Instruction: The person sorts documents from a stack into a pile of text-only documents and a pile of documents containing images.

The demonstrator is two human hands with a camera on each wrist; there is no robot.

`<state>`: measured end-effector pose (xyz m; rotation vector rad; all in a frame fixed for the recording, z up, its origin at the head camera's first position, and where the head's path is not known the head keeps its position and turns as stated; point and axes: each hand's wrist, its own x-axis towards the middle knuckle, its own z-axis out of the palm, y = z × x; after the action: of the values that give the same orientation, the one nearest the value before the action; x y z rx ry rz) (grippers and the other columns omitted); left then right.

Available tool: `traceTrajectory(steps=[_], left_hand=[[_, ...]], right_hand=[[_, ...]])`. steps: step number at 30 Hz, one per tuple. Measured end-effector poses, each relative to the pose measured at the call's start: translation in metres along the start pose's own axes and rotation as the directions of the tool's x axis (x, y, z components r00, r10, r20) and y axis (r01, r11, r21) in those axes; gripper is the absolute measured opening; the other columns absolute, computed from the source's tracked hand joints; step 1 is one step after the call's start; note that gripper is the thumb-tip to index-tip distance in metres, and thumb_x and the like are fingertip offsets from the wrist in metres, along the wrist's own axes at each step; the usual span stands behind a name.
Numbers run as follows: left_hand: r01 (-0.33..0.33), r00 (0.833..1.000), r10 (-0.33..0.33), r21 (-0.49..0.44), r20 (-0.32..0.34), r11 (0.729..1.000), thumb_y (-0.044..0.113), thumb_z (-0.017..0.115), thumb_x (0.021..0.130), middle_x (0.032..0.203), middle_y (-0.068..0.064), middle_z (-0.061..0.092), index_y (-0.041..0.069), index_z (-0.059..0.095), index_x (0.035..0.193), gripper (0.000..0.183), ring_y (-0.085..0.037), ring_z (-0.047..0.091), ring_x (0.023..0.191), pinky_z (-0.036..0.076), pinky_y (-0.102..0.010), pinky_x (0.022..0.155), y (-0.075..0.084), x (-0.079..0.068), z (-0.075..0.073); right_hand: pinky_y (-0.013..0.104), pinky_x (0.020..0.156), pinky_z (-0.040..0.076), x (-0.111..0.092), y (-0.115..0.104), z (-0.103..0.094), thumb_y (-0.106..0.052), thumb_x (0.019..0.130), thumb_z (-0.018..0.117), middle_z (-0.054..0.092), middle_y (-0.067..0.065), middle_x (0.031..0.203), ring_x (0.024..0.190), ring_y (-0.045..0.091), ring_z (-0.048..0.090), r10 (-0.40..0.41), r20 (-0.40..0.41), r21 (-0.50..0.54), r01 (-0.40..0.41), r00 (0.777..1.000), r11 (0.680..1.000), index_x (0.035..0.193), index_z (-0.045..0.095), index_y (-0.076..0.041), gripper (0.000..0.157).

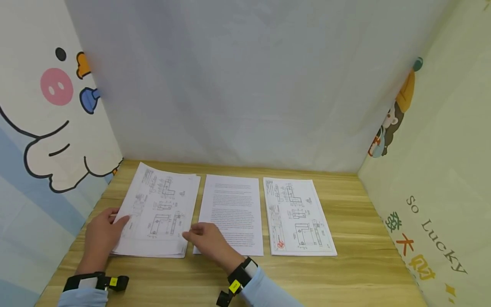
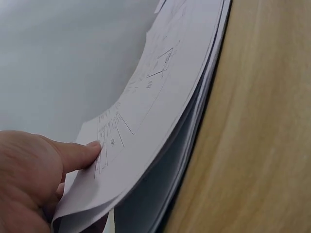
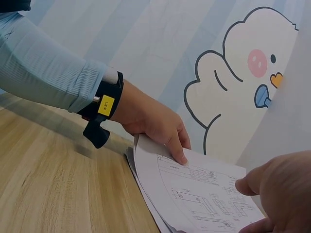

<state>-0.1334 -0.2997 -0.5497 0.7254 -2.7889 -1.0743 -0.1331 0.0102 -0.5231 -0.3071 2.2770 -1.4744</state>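
Note:
On the left of the table lies a stack of printed drawing sheets (image 1: 153, 209). My left hand (image 1: 101, 233) grips its left edge, thumb on top and fingers beneath. In the left wrist view the thumb (image 2: 82, 153) presses on the top sheet (image 2: 146, 111), which bends upward, with gaps between the sheets under it. My right hand (image 1: 212, 243) is at the stack's lower right edge, its fingertips overlapping the margin. The right wrist view shows this hand (image 3: 289, 194) with thumb and finger apart at the edge; I cannot tell whether it pinches the paper.
A stack of text pages (image 1: 232, 213) lies in the middle, partly behind the right hand. Farther right is another stack of drawings (image 1: 297, 217) with a red mark. Fabric walls (image 1: 245, 85) enclose the wooden table (image 1: 356, 256) at the back and sides.

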Motion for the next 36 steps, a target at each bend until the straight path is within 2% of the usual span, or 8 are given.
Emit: traceTrajectory(steps=[5, 9, 16, 21, 25, 29, 32, 36], left_hand=[[-0.001, 1.000, 0.003, -0.064, 0.029, 0.998, 0.037, 0.059, 0.106, 0.137, -0.033, 0.057, -0.003, 0.044, 0.154, 0.064, -0.039, 0.062, 0.105, 0.053, -0.038, 0.072, -0.002, -0.001, -0.003], [0.025, 0.998, -0.015, -0.140, 0.068, 0.990, 0.043, 0.057, 0.106, 0.138, -0.032, 0.057, 0.001, 0.042, 0.157, 0.067, -0.035, 0.065, 0.101, 0.053, -0.029, 0.063, -0.002, -0.003, -0.006], [0.129, 0.987, -0.097, -0.264, 0.130, 0.956, 0.051, 0.058, 0.104, 0.142, -0.030, 0.054, 0.003, 0.038, 0.160, 0.077, -0.031, 0.066, 0.096, 0.057, -0.027, 0.061, -0.003, -0.005, -0.010], [0.161, 0.982, -0.122, -0.306, 0.142, 0.938, 0.053, 0.059, 0.102, 0.144, -0.029, 0.052, 0.006, 0.037, 0.162, 0.079, -0.030, 0.067, 0.097, 0.057, -0.029, 0.063, -0.004, -0.005, -0.011], [0.147, 0.982, -0.101, -0.318, 0.157, 0.937, 0.055, 0.060, 0.101, 0.144, -0.029, 0.053, 0.006, 0.036, 0.162, 0.082, -0.027, 0.068, 0.095, 0.058, -0.030, 0.064, -0.001, -0.008, -0.009], [0.117, 0.984, -0.060, -0.350, 0.169, 0.930, 0.055, 0.061, 0.100, 0.141, -0.029, 0.056, 0.005, 0.036, 0.162, 0.083, -0.022, 0.069, 0.089, 0.058, -0.032, 0.065, 0.005, -0.013, -0.008], [0.093, 0.984, -0.027, -0.383, 0.176, 0.919, 0.055, 0.062, 0.099, 0.139, -0.028, 0.058, 0.004, 0.037, 0.161, 0.084, -0.018, 0.070, 0.085, 0.059, -0.033, 0.065, 0.011, -0.017, -0.006], [0.057, 0.985, 0.015, -0.409, 0.171, 0.911, 0.055, 0.063, 0.099, 0.138, -0.027, 0.059, 0.004, 0.036, 0.161, 0.085, -0.018, 0.070, 0.085, 0.059, -0.033, 0.066, 0.020, -0.022, -0.001]], right_hand=[[0.037, 0.090, 0.055, 0.000, -0.001, 0.001, -0.043, 0.097, 0.068, 0.072, 0.006, 0.123, 0.107, 0.012, 0.065, 0.007, -0.010, -0.006, -0.007, 1.000, 1.000, 0.136, 0.065, 0.000, 0.058], [0.039, 0.091, 0.054, 0.000, -0.004, 0.002, -0.044, 0.097, 0.068, 0.070, 0.007, 0.124, 0.110, 0.015, 0.064, 0.018, -0.027, -0.023, -0.019, 0.999, 1.000, 0.136, 0.064, -0.001, 0.059], [0.042, 0.092, 0.055, 0.003, -0.007, 0.005, -0.043, 0.096, 0.071, 0.069, 0.008, 0.121, 0.107, 0.017, 0.064, 0.071, -0.081, -0.002, -0.071, 0.994, 0.997, 0.137, 0.060, -0.001, 0.060], [0.038, 0.087, 0.057, 0.008, -0.005, 0.006, -0.042, 0.096, 0.071, 0.069, 0.009, 0.120, 0.102, 0.016, 0.066, 0.071, -0.089, 0.064, -0.065, 0.994, 0.996, 0.142, 0.056, 0.002, 0.065], [0.034, 0.078, 0.057, 0.012, -0.003, 0.007, -0.042, 0.097, 0.070, 0.071, 0.004, 0.108, 0.092, 0.014, 0.065, 0.062, -0.079, 0.128, -0.052, 0.995, 0.990, 0.135, 0.063, -0.003, 0.055], [0.033, 0.075, 0.054, 0.014, -0.003, 0.008, -0.040, 0.096, 0.072, 0.071, 0.000, 0.097, 0.086, 0.014, 0.065, 0.080, -0.095, 0.227, -0.057, 0.992, 0.972, 0.124, 0.068, -0.008, 0.042], [0.035, 0.077, 0.057, 0.013, -0.004, 0.008, -0.034, 0.097, 0.073, 0.073, -0.001, 0.099, 0.089, 0.015, 0.070, 0.085, -0.104, 0.330, -0.047, 0.991, 0.943, 0.126, 0.066, -0.012, 0.038], [0.038, 0.077, 0.059, 0.010, -0.003, 0.005, -0.026, 0.098, 0.072, 0.076, -0.003, 0.103, 0.092, 0.016, 0.073, 0.066, -0.114, 0.393, -0.016, 0.991, 0.919, 0.130, 0.065, -0.019, 0.033]])
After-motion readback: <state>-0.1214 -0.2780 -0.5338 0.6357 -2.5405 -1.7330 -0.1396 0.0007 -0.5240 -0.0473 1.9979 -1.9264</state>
